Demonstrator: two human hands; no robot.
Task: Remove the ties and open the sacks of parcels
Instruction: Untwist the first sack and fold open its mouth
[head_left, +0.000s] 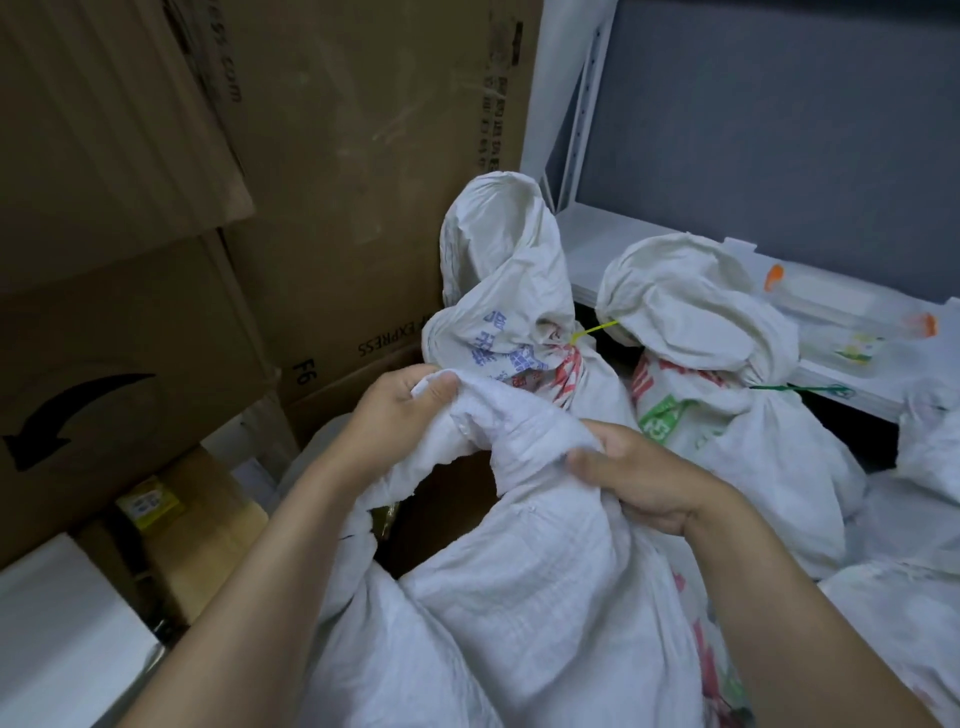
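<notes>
Left hand (400, 402) and right hand (641, 480) each keep a grip clamped on the bunched mouth of the near sack (519, 597), central in the foreground. Cardboard boxes (363, 156) crowd its left edge. Just behind stand two tied sacks, with a yellow tie (595, 331) and a green tie (800, 388). The near sack is white, woven and crumpled.

Stacked cardboard boxes (337, 156) (one arrow-printed) stand beside a white shelf (592, 244).

Head view: looks forward-down, close over sacks (519, 571), boxes (130, 338) left.
</notes>
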